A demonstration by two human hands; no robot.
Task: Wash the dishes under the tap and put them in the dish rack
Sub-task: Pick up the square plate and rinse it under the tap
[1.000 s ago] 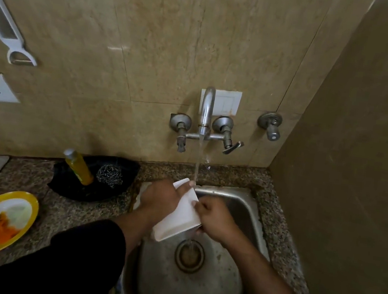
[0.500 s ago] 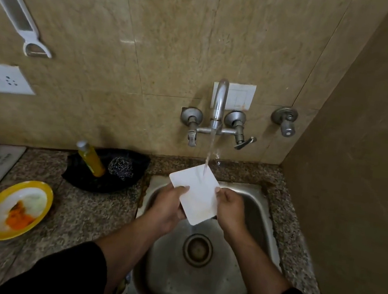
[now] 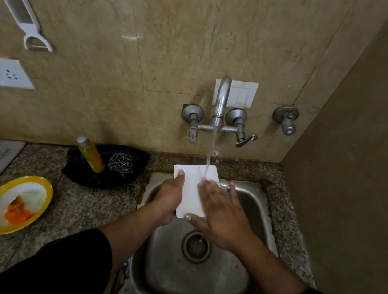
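Under the tap (image 3: 222,96), left hand (image 3: 168,199) grips a white square plate (image 3: 191,189); right hand (image 3: 221,214) presses flat on it.

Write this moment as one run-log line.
step: rinse | left hand: grips white plate edge | right hand: flat on plate face | tap: running onto plate | waiting: yellow plate on counter

The plate (image 3: 191,191) has turned from corner-up to square, its far edge at 12 o'clock. The right hand (image 3: 221,214) has left the 3 o'clock edge and now lies flat across that side, fingers spread, under the water (image 3: 210,154).
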